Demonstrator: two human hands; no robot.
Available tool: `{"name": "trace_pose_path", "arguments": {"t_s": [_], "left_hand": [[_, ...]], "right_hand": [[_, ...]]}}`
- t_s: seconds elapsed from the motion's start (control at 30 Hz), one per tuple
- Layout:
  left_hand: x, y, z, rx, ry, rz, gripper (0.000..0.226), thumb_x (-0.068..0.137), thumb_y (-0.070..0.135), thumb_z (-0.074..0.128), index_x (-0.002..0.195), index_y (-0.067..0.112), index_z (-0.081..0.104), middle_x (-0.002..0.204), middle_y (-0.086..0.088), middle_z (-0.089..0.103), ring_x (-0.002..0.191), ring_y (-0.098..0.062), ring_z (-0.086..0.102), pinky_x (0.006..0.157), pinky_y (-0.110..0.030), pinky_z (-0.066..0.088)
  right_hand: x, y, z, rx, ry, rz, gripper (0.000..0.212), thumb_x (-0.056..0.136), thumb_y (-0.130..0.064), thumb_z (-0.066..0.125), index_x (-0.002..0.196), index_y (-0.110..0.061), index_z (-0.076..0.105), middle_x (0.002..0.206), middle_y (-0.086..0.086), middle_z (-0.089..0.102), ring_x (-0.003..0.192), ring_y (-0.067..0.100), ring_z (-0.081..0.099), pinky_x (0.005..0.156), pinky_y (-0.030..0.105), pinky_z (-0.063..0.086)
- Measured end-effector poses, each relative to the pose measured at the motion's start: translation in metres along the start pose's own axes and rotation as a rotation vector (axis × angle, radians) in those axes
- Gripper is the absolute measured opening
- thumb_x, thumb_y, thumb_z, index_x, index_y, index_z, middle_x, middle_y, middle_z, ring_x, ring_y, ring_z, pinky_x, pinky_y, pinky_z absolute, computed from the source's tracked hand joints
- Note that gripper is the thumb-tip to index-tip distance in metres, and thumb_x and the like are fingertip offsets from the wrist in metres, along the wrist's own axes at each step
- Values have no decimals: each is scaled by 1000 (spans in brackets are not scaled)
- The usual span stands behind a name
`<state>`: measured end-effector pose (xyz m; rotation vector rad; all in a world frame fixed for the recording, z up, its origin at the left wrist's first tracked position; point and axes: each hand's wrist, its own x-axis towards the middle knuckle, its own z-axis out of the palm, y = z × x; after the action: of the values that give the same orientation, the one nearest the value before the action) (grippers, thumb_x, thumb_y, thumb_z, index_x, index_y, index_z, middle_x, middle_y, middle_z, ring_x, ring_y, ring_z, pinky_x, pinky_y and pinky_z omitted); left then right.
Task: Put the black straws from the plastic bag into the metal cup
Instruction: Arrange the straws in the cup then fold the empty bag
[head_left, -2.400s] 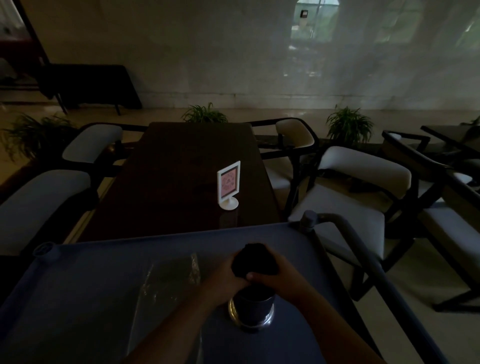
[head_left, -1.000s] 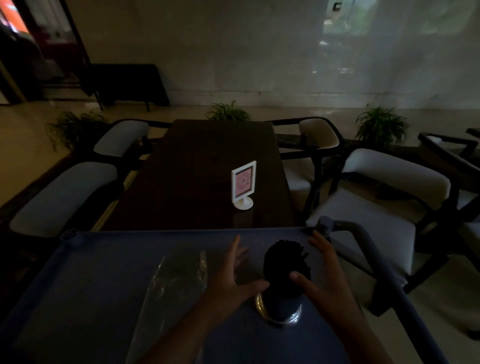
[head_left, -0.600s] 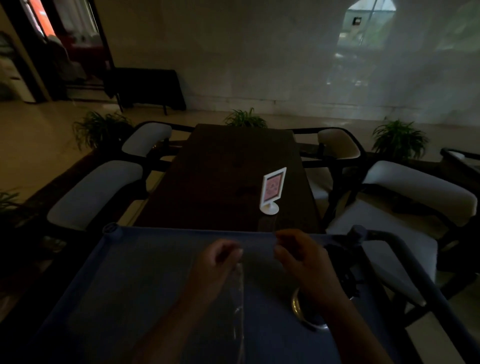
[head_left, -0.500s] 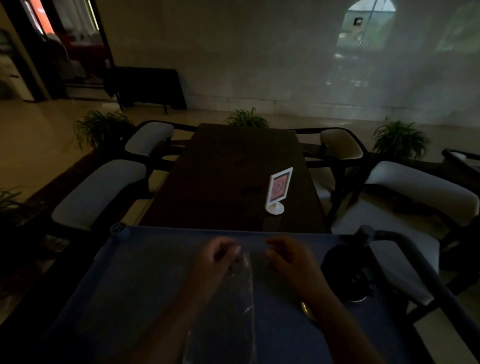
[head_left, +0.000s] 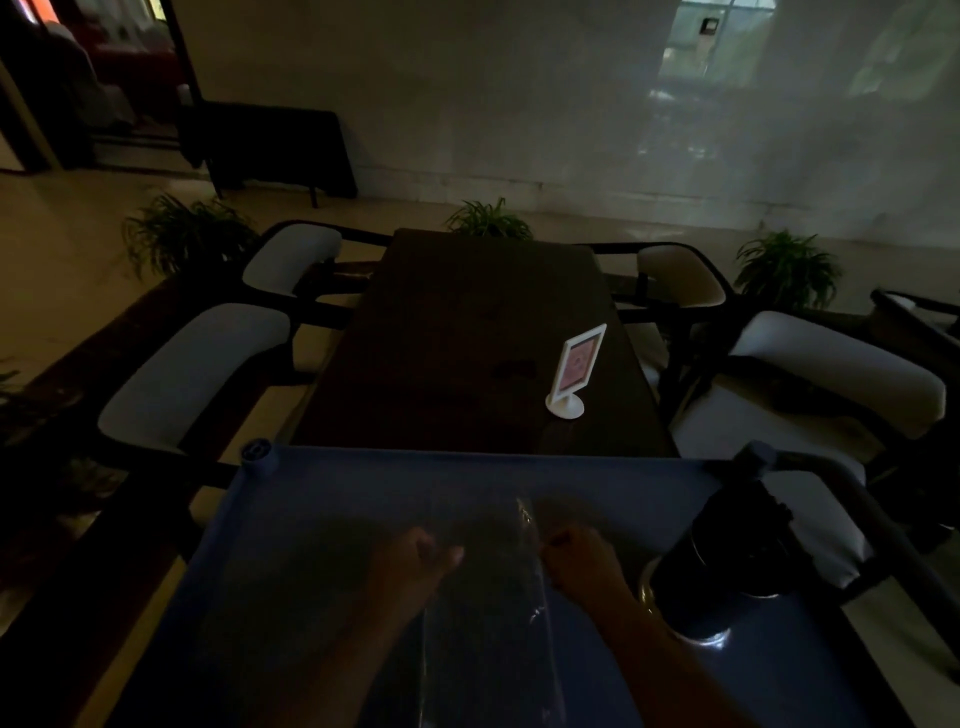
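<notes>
A clear plastic bag (head_left: 488, 597) lies flat on the blue cart top (head_left: 322, 519), looking empty. My left hand (head_left: 415, 564) pinches its left edge and my right hand (head_left: 576, 564) pinches its right edge, both near the bag's far end. To the right stands the metal cup (head_left: 701, 608), dark-sided with a shiny base rim. A thick bundle of black straws (head_left: 737, 525) sticks out of its top, leaning to the right. The scene is very dim.
The cart's grey handle bar (head_left: 852, 519) curves along the right side. Beyond the cart is a dark wooden table (head_left: 467, 338) with a small white sign stand (head_left: 574, 371). Cushioned chairs flank the table on both sides, with potted plants behind.
My hands let go of the straws in the cup and moved left to the plastic bag, taking hold of its two edges. The view has shifted left, so the cup now sits at the right.
</notes>
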<state>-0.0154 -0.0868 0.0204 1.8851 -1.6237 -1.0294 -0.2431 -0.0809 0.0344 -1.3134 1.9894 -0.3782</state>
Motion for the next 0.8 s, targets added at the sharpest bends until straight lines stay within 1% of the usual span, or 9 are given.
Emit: {"name": "trace_pose_path", "arguments": {"t_s": [0.1, 0.17, 0.23, 0.33, 0.47, 0.57, 0.67, 0.73, 0.8], "left_hand": [[1, -16, 3, 159, -83, -94, 38, 83, 43, 71, 77, 5, 69, 66, -8, 62, 72, -24, 67, 62, -30, 47], [0, -25, 9, 254, -150, -179, 53, 83, 50, 67, 95, -1, 71, 86, -18, 72, 90, -30, 71, 73, -35, 53], [0, -31, 16, 334, -161, -208, 59, 83, 57, 63, 103, 2, 70, 106, -18, 72, 100, -30, 69, 81, -35, 53], [-2, -34, 27, 380, -119, -218, 53, 81, 57, 65, 107, 10, 69, 113, -11, 71, 106, -25, 67, 82, -31, 51], [-5, -34, 40, 360, -65, -239, 41, 80, 43, 71, 106, 12, 67, 111, -7, 72, 105, -23, 67, 83, -31, 51], [-6, -33, 43, 306, -65, -275, 31, 83, 34, 70, 98, 8, 68, 105, -11, 72, 101, -26, 66, 83, -33, 51], [3, -31, 41, 126, -41, -283, 16, 81, 21, 72, 84, 5, 69, 87, -14, 72, 86, -28, 69, 77, -37, 53], [10, -28, 34, -7, -56, -249, 10, 83, 15, 70, 76, 9, 65, 75, -9, 68, 71, -21, 64, 71, -39, 53], [15, -19, 23, -119, -83, -213, 10, 87, 17, 66, 78, 15, 63, 74, -3, 66, 67, -14, 61, 61, -29, 51]], "right_hand": [[4, 8, 7, -80, -37, 27, 12, 91, -27, 60, 83, -20, 65, 78, -1, 66, 67, 8, 63, 57, 21, 47], [5, 12, 10, -123, -69, 32, 11, 88, -30, 63, 80, -24, 63, 76, -4, 65, 66, 6, 62, 57, 21, 47], [8, 15, 11, -153, -108, 34, 15, 84, -36, 66, 74, -26, 60, 74, -7, 64, 68, 7, 63, 59, 23, 50], [12, 20, 16, -255, -226, 11, 22, 84, -46, 62, 94, -27, 69, 91, -4, 71, 82, 12, 68, 74, 31, 57], [16, 31, 28, -158, -256, 12, 17, 84, -39, 63, 98, -31, 69, 88, -3, 73, 73, 11, 69, 73, 33, 60], [18, 33, 36, -101, -246, 16, 8, 88, -31, 62, 91, -26, 68, 91, 0, 72, 79, 14, 68, 79, 35, 60], [26, 33, 36, -92, -243, 24, 18, 92, -28, 61, 75, -32, 56, 82, -6, 63, 85, 12, 66, 79, 29, 57], [34, 32, 32, -6, -224, 20, 22, 91, -23, 64, 72, -31, 55, 78, -8, 60, 82, 10, 63, 72, 25, 53], [43, 30, 26, 165, -179, 35, 16, 88, -14, 68, 79, -22, 58, 82, -1, 63, 79, 13, 63, 66, 23, 52]]}}
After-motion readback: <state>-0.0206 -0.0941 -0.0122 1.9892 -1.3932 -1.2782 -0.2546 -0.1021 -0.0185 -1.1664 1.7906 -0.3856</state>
